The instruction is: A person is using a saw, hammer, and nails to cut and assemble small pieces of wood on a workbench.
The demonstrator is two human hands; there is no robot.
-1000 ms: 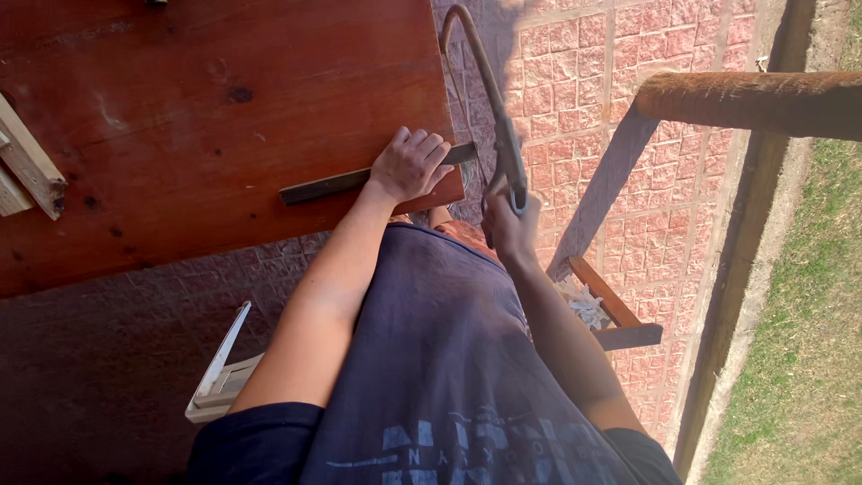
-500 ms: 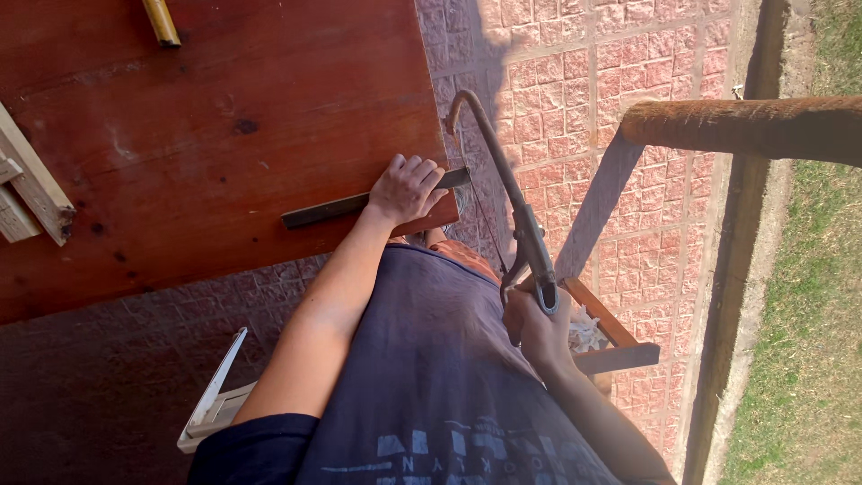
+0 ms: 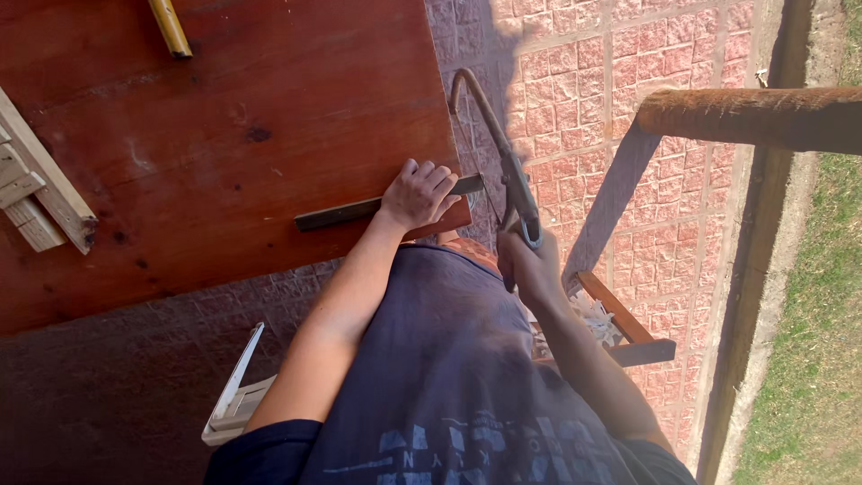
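Observation:
My left hand (image 3: 417, 193) presses down on a narrow dark metal strip (image 3: 341, 214) that lies across the near right corner of a reddish wooden table (image 3: 224, 135). The strip's end sticks out just past the table's right edge. My right hand (image 3: 530, 265) grips the handle of a hacksaw (image 3: 494, 144), whose bowed metal frame runs away from me beside the table's edge. The saw blade sits close to the strip's protruding end.
Pale wooden blocks (image 3: 36, 193) lie at the table's left edge and a yellowish stick (image 3: 169, 27) at its far side. A rusty round rail (image 3: 754, 117) crosses at the right above pink paving (image 3: 628, 81). A wooden frame (image 3: 628, 328) and white object (image 3: 233, 400) rest on the ground. Grass borders the right.
My right hand has drawn the hacksaw back toward me and then eased it forward a little. My left hand stayed pressed on the strip.

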